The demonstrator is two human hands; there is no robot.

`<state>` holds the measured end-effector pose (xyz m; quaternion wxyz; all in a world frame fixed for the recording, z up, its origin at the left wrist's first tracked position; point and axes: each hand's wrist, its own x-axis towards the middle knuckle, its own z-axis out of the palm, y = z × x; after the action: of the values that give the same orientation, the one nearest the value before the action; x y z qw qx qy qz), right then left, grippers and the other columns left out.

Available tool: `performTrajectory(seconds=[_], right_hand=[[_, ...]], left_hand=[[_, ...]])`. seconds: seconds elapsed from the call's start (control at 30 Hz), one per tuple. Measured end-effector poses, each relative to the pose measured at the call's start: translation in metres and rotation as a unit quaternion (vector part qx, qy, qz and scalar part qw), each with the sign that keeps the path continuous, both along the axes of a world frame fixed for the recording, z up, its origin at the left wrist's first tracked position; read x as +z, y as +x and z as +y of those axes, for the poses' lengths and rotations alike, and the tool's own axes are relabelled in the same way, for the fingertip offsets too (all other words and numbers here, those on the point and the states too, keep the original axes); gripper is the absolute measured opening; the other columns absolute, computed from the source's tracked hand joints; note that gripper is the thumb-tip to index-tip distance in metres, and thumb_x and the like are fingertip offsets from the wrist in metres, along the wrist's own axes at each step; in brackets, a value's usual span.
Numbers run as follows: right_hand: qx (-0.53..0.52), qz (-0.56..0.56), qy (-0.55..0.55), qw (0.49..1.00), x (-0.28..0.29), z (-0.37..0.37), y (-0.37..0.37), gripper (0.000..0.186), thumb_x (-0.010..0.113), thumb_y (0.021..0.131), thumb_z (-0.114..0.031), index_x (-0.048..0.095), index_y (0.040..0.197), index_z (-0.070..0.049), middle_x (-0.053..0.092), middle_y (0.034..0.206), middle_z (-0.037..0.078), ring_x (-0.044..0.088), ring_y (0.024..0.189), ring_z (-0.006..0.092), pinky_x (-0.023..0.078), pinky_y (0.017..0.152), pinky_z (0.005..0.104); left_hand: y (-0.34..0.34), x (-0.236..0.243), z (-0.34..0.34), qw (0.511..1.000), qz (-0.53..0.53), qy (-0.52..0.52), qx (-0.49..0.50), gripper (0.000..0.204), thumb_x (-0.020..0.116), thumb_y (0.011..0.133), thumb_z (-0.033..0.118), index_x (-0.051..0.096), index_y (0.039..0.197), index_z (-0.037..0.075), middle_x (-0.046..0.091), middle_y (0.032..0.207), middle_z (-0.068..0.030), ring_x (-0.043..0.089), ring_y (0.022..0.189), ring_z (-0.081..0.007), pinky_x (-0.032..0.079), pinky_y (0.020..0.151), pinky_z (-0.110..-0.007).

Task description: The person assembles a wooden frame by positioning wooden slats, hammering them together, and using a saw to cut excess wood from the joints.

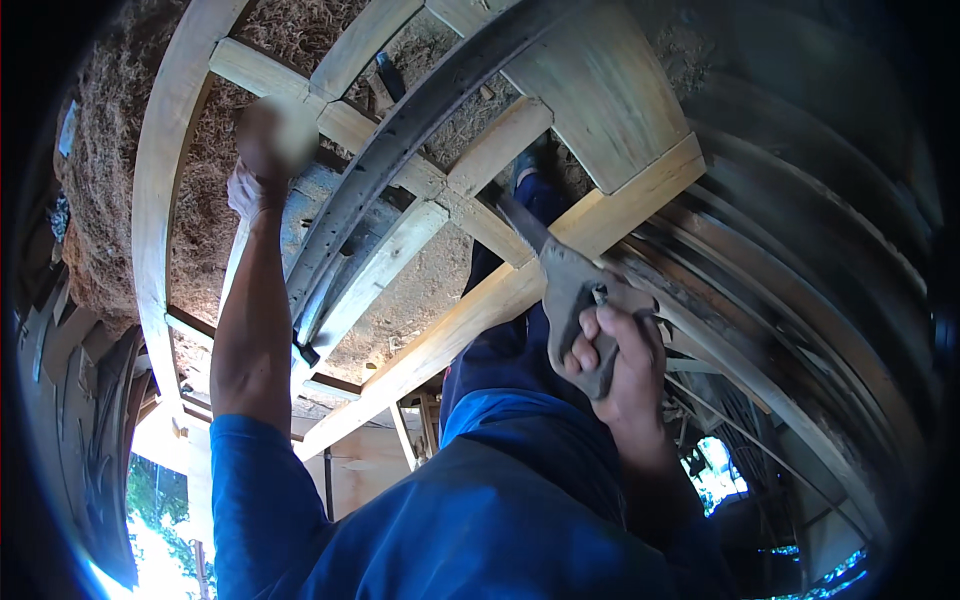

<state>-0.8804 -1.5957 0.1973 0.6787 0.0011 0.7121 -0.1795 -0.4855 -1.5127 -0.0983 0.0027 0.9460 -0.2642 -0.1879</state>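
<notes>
In my right hand (632, 355) is the worn wooden handle of a handsaw (568, 280), my fingers wrapped through its opening. The dark saw blade (523, 222) points up and to the left, its visible part beside the joints of a pale wooden frame (430, 325). My left arm reaches forward, and my left hand (250, 188) is at a crosspiece (262, 72) of that frame. A blurred patch covers its fingers, so their grip is hidden. A dark curved strip (400, 140) lies across the frame's middle.
Wood shavings (105, 210) cover the ground at the left. A wide wooden panel (605, 95) fills the frame's far right part. Long curved boards (790, 290) are stacked at the right, and more boards (75, 400) lean at the left. My legs (510, 350) are beneath the frame.
</notes>
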Motion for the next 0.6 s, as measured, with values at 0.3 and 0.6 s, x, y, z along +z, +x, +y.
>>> performTrajectory(seconds=[0.3, 0.6], right_hand=[[-0.118, -0.014, 0.015, 0.993, -0.011, 0.009, -0.044, 0.010, 0.058, 0.096, -0.020, 0.054, 0.102, -0.011, 0.052, 0.079, 0.001, 0.050, 0.063, 0.0118, 0.049, 0.066, 0.0328], [-0.165, -0.053, -0.035, 0.984, -0.046, 0.012, 0.005, 0.014, 0.051, 0.099, -0.020, 0.056, 0.104, -0.008, 0.056, 0.081, 0.004, 0.055, 0.068, 0.0151, 0.053, 0.076, 0.0384]], left_hand=[[-0.001, 0.000, -0.007, 1.000, 0.013, -0.009, 0.002, 0.052, 0.032, 0.097, 0.049, 0.070, 0.100, 0.014, 0.069, 0.101, -0.0232, 0.064, 0.097, -0.0459, 0.048, 0.084, -0.053], [-0.003, 0.002, -0.002, 1.000, 0.005, -0.019, 0.002, 0.050, 0.033, 0.097, 0.049, 0.069, 0.100, 0.013, 0.069, 0.098, -0.0227, 0.064, 0.096, -0.0457, 0.049, 0.083, -0.053]])
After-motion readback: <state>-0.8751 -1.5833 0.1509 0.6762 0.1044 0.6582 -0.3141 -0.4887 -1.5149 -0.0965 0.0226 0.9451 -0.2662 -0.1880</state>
